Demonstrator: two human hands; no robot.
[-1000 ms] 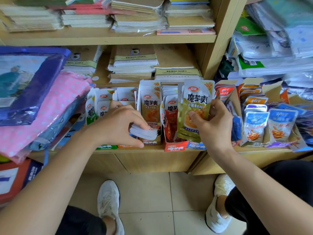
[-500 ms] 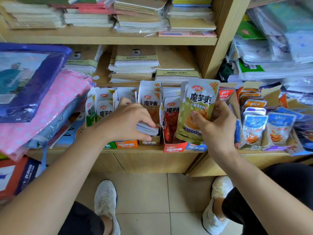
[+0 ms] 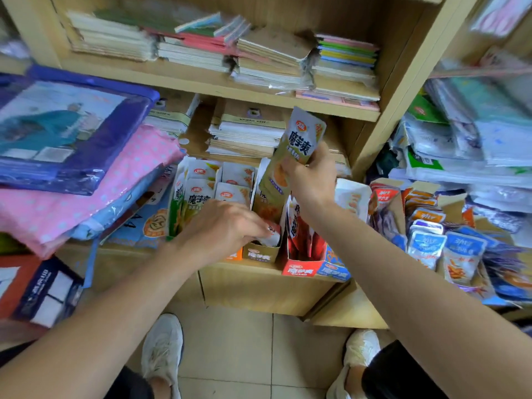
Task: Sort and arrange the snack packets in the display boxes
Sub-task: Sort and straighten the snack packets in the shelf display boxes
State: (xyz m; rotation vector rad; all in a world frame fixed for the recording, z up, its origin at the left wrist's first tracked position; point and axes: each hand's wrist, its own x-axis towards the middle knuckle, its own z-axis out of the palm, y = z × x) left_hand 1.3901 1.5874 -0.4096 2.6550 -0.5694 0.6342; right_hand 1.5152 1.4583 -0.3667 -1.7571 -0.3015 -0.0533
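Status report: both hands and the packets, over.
Right hand grips green packets above display boxes. Left hand holds small packets in tan box. Nothing in the way.

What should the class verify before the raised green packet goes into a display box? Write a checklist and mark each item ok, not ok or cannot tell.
1. Right hand has a secure hold on the green packet: ok, fingers curl round its lower half.
2. Packet is lifted above the boxes: ok.
3. Left hand is out of the olive box: not ok, its fingers reach inside.
4. Olive box has free room: cannot tell, the hand hides it.
5. Red and blue box suits a green packet: not ok, it holds red packets.
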